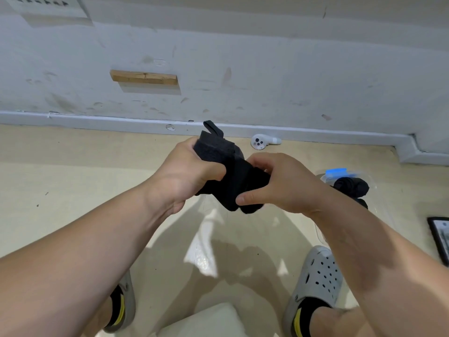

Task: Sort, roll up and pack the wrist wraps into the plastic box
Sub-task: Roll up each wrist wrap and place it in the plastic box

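A black wrist wrap is held in the air between both hands, partly rolled, with a small loop sticking up at its far end. My left hand grips the thick rolled end. My right hand pinches the loose end with thumb and fingers. The clear plastic box with a blue clip sits on the floor at the right, partly hidden by my right forearm. Dark rolled wraps lie inside it.
A white hand controller lies by the skirting board. A wooden block is fixed on the wall. A black-framed object is at the right edge. My grey clogs rest on the beige floor, and a pale seat edge is below.
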